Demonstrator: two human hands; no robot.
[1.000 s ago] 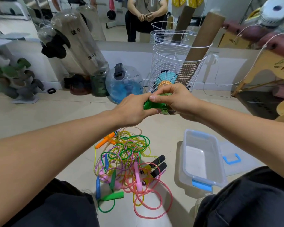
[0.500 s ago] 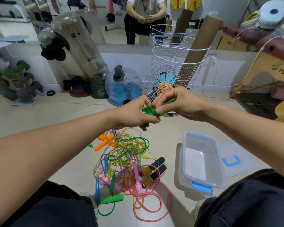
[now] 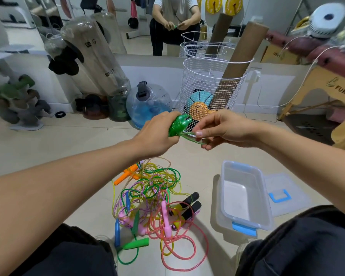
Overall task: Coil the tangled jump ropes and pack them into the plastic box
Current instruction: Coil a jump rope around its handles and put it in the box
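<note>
Your left hand (image 3: 156, 134) grips the bright green coiled plastic jump rope (image 3: 179, 125); your right hand (image 3: 225, 129) pinches its loose translucent green strand (image 3: 189, 136).

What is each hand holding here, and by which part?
The left hand grips a green jump rope by its wound handles. The right hand pinches a loop of the same rope's cord just beside them.

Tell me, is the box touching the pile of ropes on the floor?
Apart. The head view shows bare floor between the box and the ropes; the nearest black handles stop short of its wall.
</note>
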